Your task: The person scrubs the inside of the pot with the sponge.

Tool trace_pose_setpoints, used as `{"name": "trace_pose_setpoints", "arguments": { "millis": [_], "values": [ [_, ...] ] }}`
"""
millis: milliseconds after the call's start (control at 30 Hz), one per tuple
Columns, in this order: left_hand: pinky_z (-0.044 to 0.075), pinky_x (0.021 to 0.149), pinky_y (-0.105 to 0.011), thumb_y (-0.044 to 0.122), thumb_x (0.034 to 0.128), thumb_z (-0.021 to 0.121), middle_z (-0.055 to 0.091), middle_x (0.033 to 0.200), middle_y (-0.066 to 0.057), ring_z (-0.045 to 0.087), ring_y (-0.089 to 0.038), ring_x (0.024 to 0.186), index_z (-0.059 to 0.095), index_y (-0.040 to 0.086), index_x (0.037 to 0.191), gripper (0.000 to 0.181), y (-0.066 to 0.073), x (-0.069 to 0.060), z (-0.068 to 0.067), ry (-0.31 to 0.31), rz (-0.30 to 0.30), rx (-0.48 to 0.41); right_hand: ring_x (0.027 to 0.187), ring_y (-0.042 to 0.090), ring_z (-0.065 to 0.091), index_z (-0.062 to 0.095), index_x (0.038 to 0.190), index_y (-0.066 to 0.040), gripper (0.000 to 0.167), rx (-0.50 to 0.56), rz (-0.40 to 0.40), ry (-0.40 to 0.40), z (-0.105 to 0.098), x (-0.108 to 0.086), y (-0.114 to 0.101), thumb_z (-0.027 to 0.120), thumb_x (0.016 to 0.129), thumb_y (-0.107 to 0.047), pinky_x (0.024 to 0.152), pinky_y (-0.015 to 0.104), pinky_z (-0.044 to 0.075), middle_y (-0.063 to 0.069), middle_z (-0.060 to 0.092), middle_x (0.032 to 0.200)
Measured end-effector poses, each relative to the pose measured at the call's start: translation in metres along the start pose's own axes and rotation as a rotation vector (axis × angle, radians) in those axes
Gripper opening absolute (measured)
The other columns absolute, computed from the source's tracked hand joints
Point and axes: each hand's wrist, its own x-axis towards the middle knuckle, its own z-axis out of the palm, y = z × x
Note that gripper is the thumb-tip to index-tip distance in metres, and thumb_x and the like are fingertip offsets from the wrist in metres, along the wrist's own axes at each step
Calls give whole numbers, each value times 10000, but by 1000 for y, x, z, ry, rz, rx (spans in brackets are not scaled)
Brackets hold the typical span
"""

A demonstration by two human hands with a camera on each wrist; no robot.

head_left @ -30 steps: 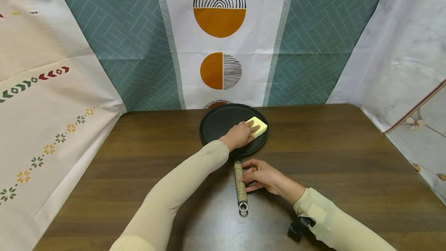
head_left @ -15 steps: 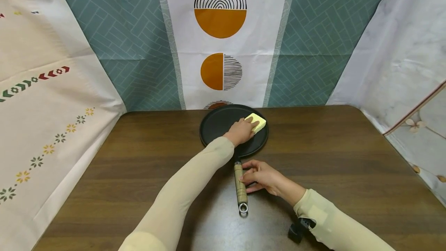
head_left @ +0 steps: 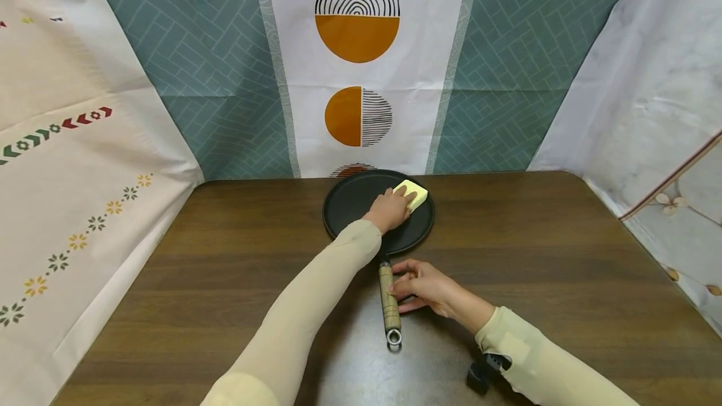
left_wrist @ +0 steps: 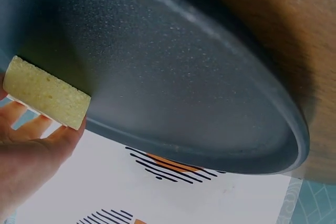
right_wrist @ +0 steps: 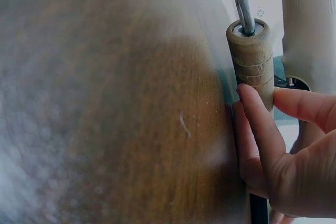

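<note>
Head view: I've got a black pan (head_left: 352, 205) at the far side of the wooden counter (head_left: 225, 268), wooden handle (head_left: 389, 299) pointing back toward me, metal ring (head_left: 393, 337) at its end. Left hand (head_left: 389, 210) reaches over the pan and grips a yellow sponge (head_left: 420, 194), fingers across its top; sponge sits inside the rim, on the right part of the pan, just beyond the hand. Right hand (head_left: 425, 288) is at the handle's right side, thumb and fingers on the wood, nearer to me than the left. Patterned cloth (head_left: 220, 49) hangs behind the counter.

Left wrist: I see the sponge at the left edge, against the pan's inner surface, fingers holding it along one long side. Hand is cut off by the frame.

Right wrist: thumb and fingers pinch the handle between them, metal ring showing past the grip. The counter's grain fills most of the left, blurred; a pale sleeve (right_wrist: 310, 24) shows upper right.
</note>
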Motion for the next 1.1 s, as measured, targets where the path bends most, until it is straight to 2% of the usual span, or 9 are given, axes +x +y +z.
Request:
{"name": "trace_pose_setpoints", "arguments": {
  "millis": [300,700,1100],
  "values": [
    [390,1002,-414,332,1034,411,296,1553,-28,409,-295,1266,320,288,1516,493,-5,5,1,41,-32,19,795,189,612,365,1315,112,551,-4,-7,4,0,-1,-1,653,866,-25,696,373,568,149,578,979],
    [373,1027,-417,336,1041,391,263,1562,-34,387,-304,1276,272,290,1531,506,-13,6,0,-9,-78,-7,774,182,620,380,1301,114,535,-13,-15,15,3,-2,-1,652,861,-22,678,358,568,144,587,956],
    [360,1044,-436,323,1051,370,251,1568,-85,347,-350,1333,262,228,1537,507,-35,3,-4,0,-155,-26,772,173,621,389,1296,119,529,-25,-17,28,3,0,0,657,863,-26,667,350,568,138,606,962]
  ]
}}
